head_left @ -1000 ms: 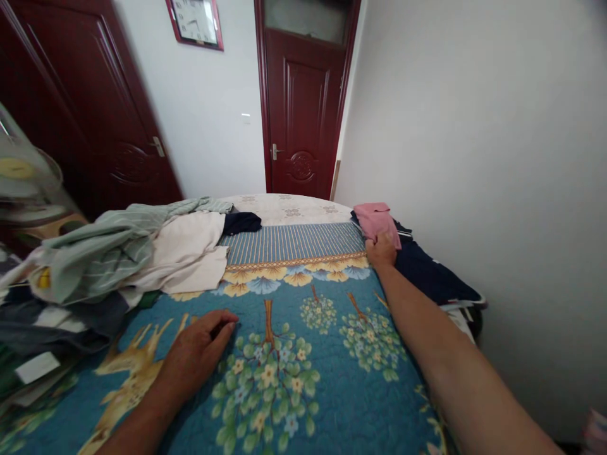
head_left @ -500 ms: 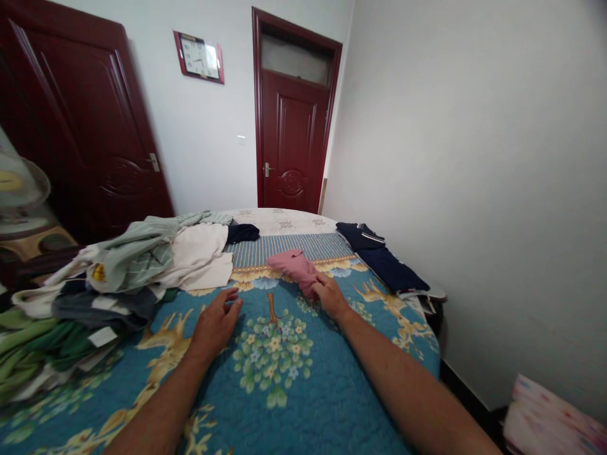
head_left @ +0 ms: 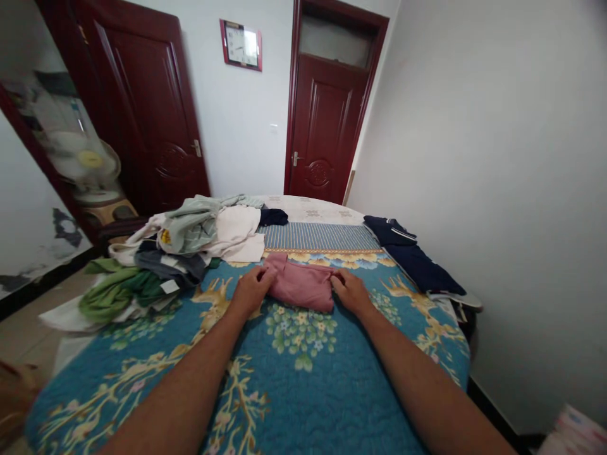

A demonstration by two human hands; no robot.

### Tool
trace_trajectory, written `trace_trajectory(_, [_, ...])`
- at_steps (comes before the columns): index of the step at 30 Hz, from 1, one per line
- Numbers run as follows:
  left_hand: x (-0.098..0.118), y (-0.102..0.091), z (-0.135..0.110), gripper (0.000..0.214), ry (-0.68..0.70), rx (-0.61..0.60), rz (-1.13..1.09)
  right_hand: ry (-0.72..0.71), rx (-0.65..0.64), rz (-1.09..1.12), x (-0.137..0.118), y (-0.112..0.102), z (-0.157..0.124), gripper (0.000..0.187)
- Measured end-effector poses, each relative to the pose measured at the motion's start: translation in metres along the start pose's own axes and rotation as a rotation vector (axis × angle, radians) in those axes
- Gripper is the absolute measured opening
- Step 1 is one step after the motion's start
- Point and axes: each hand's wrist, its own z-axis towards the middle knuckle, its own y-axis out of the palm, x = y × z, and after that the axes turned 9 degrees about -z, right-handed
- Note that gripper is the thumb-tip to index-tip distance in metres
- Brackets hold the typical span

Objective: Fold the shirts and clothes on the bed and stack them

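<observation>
Two hands: the left hand (head_left: 251,292) and the right hand (head_left: 349,292) reach in from the lower edge of the frame and meet at its middle.
Left hand: set on the left end of the pink garment (head_left: 301,287); its fingers (head_left: 260,276) are bent together and closed on the edge of the cloth.
Right hand: set at the right end of the same cloth; its fingers are curled against the hem and touch it, but whether they pinch or only press cannot be told.
Pink garment: lies crosswise in the middle of the frame, between the hands, creased and partly doubled over.
Bed (head_left: 303,392): covered by a blue flowered quilt that carries everything; a striped band (head_left: 317,237) runs just above the garment.
Clothes pile (head_left: 180,246): green, white and grey pieces heaped in the left middle of the frame, near the left hand but apart from the pink cloth.
Navy garment (head_left: 412,259): laid flat along the bed's right edge, well apart.
Background: two dark red doors, and a clock (head_left: 240,44) at the upper centre.
Step in hand: judged to be squaring the cloth flat on the quilt, one hand at each end.
Next move calls for: an even hold at both ends, since soft cloth bunches and skews when one side leads.
</observation>
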Motion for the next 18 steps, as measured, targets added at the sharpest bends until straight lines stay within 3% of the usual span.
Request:
trace_trajectory(4, [0.003, -0.004, -0.002, 0.038, 0.029, -0.105, -0.066, 0.046, -0.011, 0.077, -0.013, 0.012, -0.005, 0.057])
trace_trajectory(6, [0.004, -0.008, -0.004, 0.036, 0.019, -0.157, -0.192, 0.075, -0.029, 0.115, -0.015, 0.015, -0.003, 0.062])
trace_trajectory(9, [0.004, -0.01, -0.009, 0.031, -0.055, -0.163, -0.399, 0.028, -0.07, 0.167, -0.016, 0.011, -0.002, 0.037])
trace_trajectory(12, [0.002, -0.009, -0.013, 0.027, -0.143, -0.044, -0.532, -0.14, -0.041, 0.142, -0.023, 0.001, -0.009, 0.019])
trace_trajectory(16, [-0.003, -0.017, -0.014, 0.029, -0.182, 0.255, -0.321, -0.471, 0.005, 0.068, -0.049, -0.01, -0.027, 0.007])
trace_trajectory(18, [-0.004, -0.024, -0.015, 0.03, -0.187, 0.221, -0.16, -0.596, 0.028, 0.033, -0.066, -0.012, -0.036, 0.005])
